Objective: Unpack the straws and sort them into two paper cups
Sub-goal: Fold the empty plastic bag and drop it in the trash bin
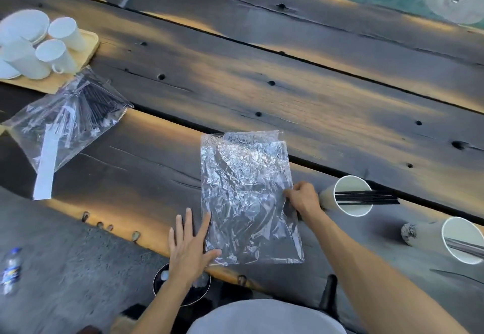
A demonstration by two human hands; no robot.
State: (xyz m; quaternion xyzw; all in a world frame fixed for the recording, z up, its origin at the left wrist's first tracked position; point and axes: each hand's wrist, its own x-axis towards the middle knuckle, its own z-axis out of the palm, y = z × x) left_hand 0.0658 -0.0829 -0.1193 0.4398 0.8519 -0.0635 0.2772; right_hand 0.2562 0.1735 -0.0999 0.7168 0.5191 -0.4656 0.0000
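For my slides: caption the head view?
Both hands flatten an empty bag; black straws fill one cup.

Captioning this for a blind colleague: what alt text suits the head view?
Two bare hands, left hand and right hand, flatten an empty clear plastic bag on a dark wooden table. Right, two paper cups: nearer cup holds black straws. Another straw bag lies far left.
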